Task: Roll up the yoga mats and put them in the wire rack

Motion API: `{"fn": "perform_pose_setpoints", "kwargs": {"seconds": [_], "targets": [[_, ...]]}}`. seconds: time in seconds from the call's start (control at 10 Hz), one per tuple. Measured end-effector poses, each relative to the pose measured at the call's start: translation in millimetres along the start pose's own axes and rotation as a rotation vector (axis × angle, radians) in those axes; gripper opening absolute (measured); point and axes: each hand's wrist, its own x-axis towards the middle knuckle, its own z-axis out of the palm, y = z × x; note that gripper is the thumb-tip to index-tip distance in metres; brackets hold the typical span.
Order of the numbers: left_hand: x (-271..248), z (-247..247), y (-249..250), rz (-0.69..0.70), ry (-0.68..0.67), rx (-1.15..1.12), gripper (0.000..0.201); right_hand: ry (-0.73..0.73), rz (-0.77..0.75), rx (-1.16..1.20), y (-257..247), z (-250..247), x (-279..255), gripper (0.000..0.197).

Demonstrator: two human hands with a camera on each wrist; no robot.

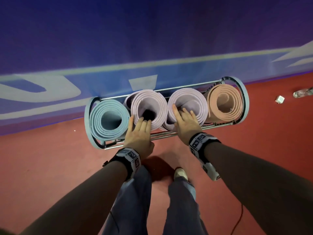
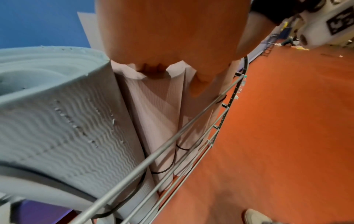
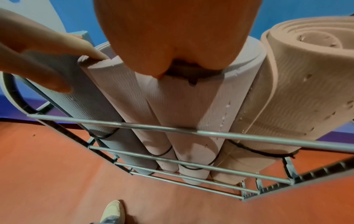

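A wire rack (image 1: 244, 99) stands on the red floor against a blue wall and holds several rolled mats upright. From the left these are a blue mat (image 1: 108, 119), two lilac mats (image 1: 149, 102) (image 1: 189, 99) and a peach mat (image 1: 223, 102). My left hand (image 1: 141, 126) lies flat on the top of the left lilac mat, fingers straight at the edge of its hollow core. With spread fingers my right hand (image 1: 183, 117) presses on the top of the right lilac mat (image 3: 210, 106). The wrist views show the palms (image 2: 172, 37) (image 3: 172, 37) on the mat tops and black bands around the rolls.
The rack's horizontal bars (image 3: 249, 136) run in front of the mats at my side. A plastic bottle (image 1: 303, 92) and a small white object (image 1: 280, 100) lie on the floor to the right. A thin cable (image 1: 238, 217) crosses the floor by my right leg. My shoe (image 1: 180, 173) stands just before the rack.
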Motion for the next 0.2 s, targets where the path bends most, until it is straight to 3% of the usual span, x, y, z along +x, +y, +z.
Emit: {"fn": "perform_pose_setpoints", "kwargs": {"seconds": [0.2], "targets": [[-4.9, -20.0, 15.3, -0.167, -0.111, -0.200, 0.080, -0.144, -0.106, 0.158, 8.3, -28.4, -7.2, 0.072]]}}
